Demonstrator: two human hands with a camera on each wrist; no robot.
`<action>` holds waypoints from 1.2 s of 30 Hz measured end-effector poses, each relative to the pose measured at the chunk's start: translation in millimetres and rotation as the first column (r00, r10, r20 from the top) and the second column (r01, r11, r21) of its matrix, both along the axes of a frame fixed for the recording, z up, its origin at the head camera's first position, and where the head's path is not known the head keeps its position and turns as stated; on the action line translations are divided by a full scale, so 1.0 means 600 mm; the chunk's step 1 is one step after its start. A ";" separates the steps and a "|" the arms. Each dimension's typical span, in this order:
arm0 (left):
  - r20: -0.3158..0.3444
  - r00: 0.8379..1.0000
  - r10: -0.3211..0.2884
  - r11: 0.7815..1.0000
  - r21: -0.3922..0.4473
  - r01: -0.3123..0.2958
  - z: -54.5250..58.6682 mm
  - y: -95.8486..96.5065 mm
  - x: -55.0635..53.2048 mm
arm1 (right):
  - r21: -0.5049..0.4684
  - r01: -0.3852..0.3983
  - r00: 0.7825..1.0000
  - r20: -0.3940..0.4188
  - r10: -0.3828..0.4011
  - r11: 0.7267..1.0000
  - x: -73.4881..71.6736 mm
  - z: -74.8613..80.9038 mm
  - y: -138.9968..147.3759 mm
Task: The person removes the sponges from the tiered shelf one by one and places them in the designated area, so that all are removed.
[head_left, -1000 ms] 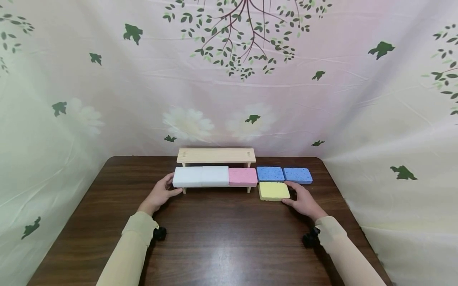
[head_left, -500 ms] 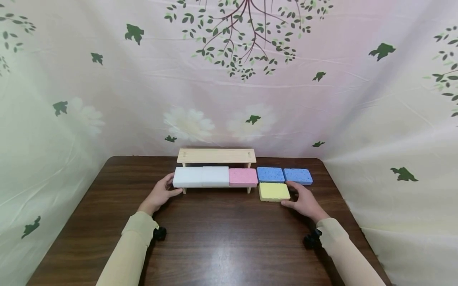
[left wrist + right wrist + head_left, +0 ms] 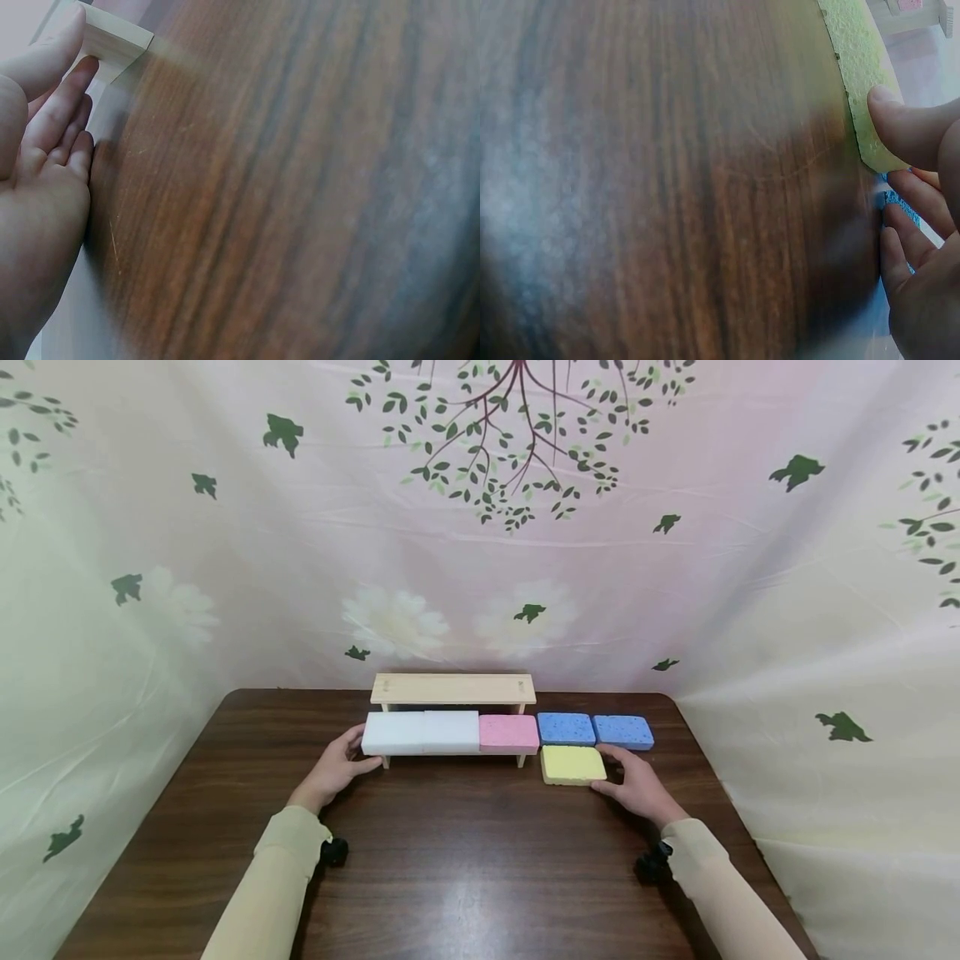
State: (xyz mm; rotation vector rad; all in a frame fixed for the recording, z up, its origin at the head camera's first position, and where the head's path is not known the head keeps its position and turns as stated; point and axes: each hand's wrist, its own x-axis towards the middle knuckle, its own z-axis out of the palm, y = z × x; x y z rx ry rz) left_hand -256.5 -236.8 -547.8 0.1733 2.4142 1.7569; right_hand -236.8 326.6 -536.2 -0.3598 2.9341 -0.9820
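My left hand (image 3: pixel 335 768) lies at the left end of the low wooden shelf (image 3: pixel 453 754), thumb in front and fingers beside the end. Its fingers look relaxed in the left wrist view; contact with the shelf is unclear. On that shelf are a white sponge (image 3: pixel 393 732), a second white sponge (image 3: pixel 452 731) and a pink sponge (image 3: pixel 508 733). To their right, a yellow sponge (image 3: pixel 572 765) lies flat on the table. My right hand (image 3: pixel 633 783) pinches its right end, thumb on the front side (image 3: pixel 866 112) and fingers mostly hidden behind.
Two blue sponges, one left (image 3: pixel 566 728) and one right (image 3: pixel 624 732), lie behind the yellow one. Further back, a raised wooden shelf (image 3: pixel 453 688) stands near the patterned cloth backdrop (image 3: pixel 480 560). The dark wooden table (image 3: pixel 465 860) spreads in front.
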 end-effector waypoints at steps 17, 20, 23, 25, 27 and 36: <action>-0.011 1.000 0.002 1.000 0.014 -0.002 -0.008 -0.001 -0.005 | -0.007 -0.006 1.000 -0.008 0.006 1.000 0.004 0.012 -0.005; -0.020 1.000 -0.003 1.000 0.010 0.003 -0.009 -0.002 -0.005 | -0.019 -0.011 0.999 -0.046 0.010 1.000 0.003 0.021 -0.017; -0.017 1.000 -0.002 1.000 0.008 0.002 -0.008 -0.003 -0.004 | -0.028 -0.023 0.997 -0.072 0.021 0.999 -0.001 0.031 -0.036; -0.013 1.000 -0.001 1.000 0.007 0.002 -0.009 -0.004 -0.003 | -0.040 -0.037 0.997 -0.076 0.034 0.999 -0.004 0.038 -0.050; -0.008 1.000 0.001 1.000 0.010 -0.001 -0.009 -0.004 -0.002 | -0.042 -0.056 0.995 -0.081 0.052 0.998 -0.006 0.042 -0.063; -0.016 1.000 -0.001 1.000 0.008 0.001 -0.008 -0.003 -0.004 | -0.059 -0.097 0.995 -0.028 0.096 0.994 -0.021 0.053 -0.111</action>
